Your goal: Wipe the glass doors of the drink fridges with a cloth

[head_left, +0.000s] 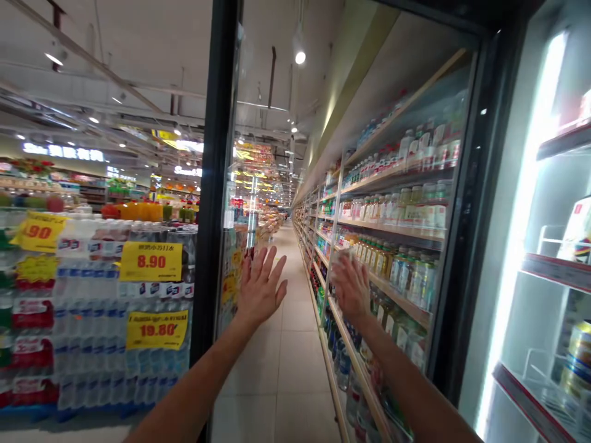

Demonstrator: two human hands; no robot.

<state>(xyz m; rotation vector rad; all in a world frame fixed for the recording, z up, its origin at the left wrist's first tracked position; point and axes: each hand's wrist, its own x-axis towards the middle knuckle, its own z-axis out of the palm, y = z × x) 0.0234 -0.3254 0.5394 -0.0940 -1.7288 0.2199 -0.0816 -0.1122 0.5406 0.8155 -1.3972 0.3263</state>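
In front of me is a glass door [286, 363] in a black frame, swung out from a lit cooler. My left hand [261, 286] is up at the glass, fingers spread, palm toward the pane, holding nothing; whether it touches the pane is hard to tell. My right hand [351, 289] is raised at the right half of the pane and smeared by motion. Under its fingertips shows a small whitish, crumpled thing, like a cloth [342, 253], partly hidden by the fingers.
Shelves of bottled drinks [392, 206] and a tiled aisle [295, 354] show through or in the glass. Cooler shelves [554, 271] with cans and cartons stand at right, beside a bright light strip. Stacked bottle packs [92, 326] with yellow price signs [151, 261] stand left.
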